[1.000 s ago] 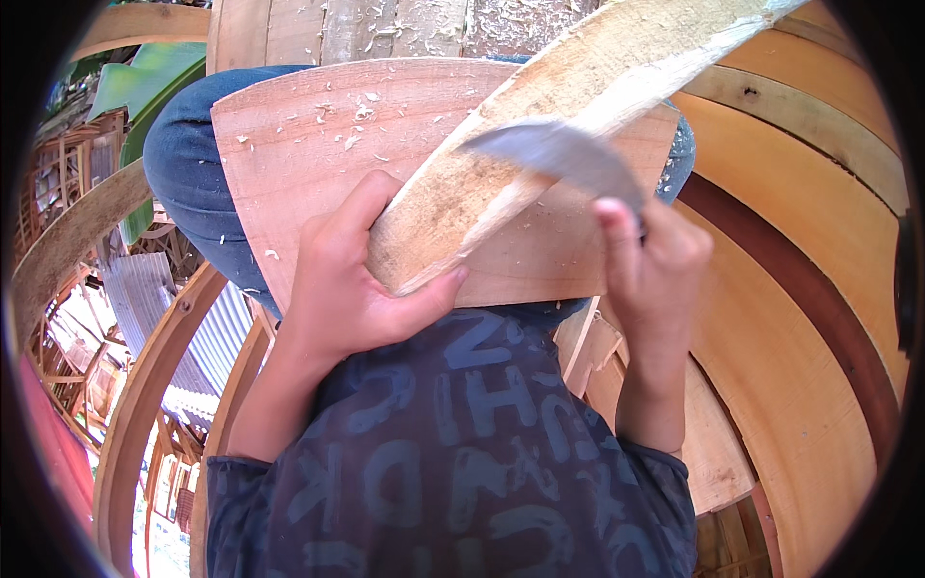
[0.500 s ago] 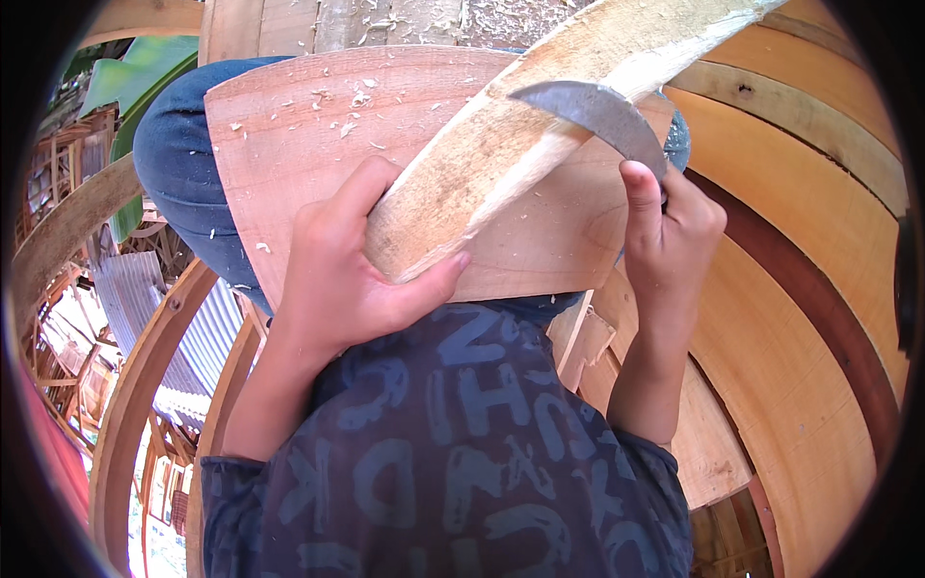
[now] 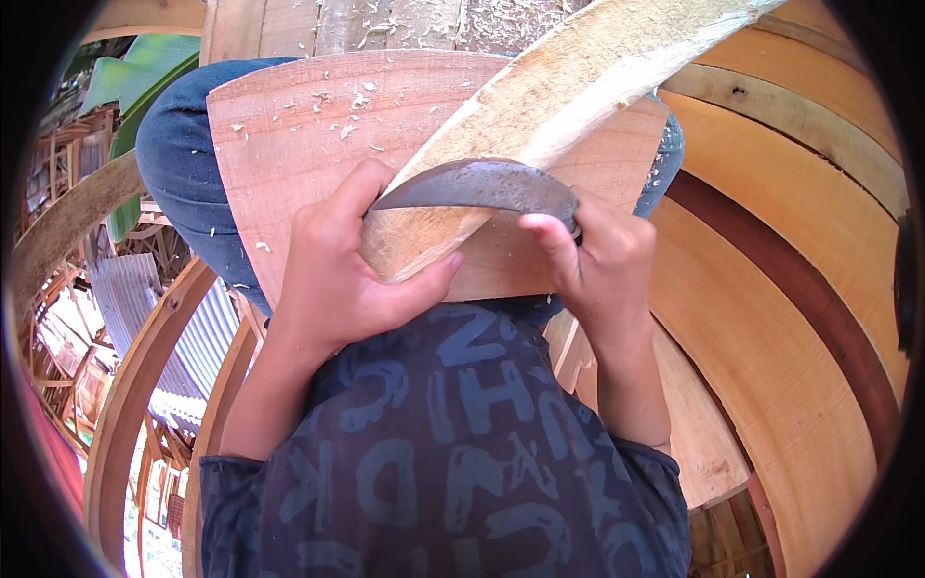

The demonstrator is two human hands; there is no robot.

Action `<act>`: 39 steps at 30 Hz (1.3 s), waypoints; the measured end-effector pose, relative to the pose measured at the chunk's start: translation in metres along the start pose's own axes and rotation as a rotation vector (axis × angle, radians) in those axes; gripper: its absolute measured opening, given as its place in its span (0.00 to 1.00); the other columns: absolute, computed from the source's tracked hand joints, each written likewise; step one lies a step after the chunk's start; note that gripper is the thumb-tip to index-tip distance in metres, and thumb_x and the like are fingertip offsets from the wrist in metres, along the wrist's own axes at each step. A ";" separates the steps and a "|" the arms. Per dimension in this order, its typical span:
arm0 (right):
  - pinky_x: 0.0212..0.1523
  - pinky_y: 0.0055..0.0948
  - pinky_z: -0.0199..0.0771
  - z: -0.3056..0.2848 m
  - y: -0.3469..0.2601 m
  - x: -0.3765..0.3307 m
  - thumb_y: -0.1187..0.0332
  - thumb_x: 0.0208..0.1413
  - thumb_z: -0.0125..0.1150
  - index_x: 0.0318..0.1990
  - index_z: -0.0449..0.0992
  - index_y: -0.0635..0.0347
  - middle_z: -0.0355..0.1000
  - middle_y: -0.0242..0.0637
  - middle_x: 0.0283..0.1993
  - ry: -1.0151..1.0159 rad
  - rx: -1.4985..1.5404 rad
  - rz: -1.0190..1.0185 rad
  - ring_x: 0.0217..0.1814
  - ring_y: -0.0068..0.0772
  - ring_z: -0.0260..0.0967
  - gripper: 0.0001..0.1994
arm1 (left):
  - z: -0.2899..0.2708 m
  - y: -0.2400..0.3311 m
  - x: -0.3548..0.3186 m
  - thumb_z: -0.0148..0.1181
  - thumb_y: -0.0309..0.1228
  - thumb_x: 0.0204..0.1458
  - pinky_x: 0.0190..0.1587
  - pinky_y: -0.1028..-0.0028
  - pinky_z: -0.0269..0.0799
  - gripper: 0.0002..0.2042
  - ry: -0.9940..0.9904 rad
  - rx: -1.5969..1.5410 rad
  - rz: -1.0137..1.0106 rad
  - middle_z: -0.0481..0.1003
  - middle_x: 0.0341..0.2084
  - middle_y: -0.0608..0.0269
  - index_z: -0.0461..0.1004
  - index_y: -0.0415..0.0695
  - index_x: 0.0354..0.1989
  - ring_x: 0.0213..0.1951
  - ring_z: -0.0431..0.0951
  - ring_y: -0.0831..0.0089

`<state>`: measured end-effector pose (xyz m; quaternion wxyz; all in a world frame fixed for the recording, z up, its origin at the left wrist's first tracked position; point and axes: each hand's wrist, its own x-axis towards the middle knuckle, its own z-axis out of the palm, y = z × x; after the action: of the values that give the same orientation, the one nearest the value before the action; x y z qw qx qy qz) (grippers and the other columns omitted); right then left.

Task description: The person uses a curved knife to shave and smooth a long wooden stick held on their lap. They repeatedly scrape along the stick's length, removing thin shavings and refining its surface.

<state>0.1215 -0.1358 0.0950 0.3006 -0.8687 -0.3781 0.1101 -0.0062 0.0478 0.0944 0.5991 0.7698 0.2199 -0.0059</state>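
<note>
Blade [image 3: 482, 185] now lower on plank [image 3: 540, 125]; our right hand [image 3: 593, 265] grips it, left hand [image 3: 337, 279] clamps plank steady for carving.

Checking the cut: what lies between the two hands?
In the head view, the curved blade spans the pale plank between left hand and right hand.

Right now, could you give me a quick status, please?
Left hand grips wood strip. Right hand holds curved blade across it. Board beneath, chips scattered.
</note>
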 end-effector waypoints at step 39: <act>0.12 0.16 0.47 -0.007 -0.046 0.065 0.62 0.53 0.68 0.27 0.75 0.63 0.62 0.21 0.13 0.287 0.828 0.410 0.11 0.09 0.53 0.13 | -0.038 0.006 0.008 0.74 0.36 0.40 0.60 0.70 0.60 0.40 -0.329 -0.190 0.074 0.70 0.54 0.52 0.62 0.35 0.62 0.57 0.68 0.69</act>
<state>0.1419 -0.0672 0.1305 0.6424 -0.7390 -0.0782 0.1876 -0.0060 0.0843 0.1081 0.6968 0.7061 0.0902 -0.0886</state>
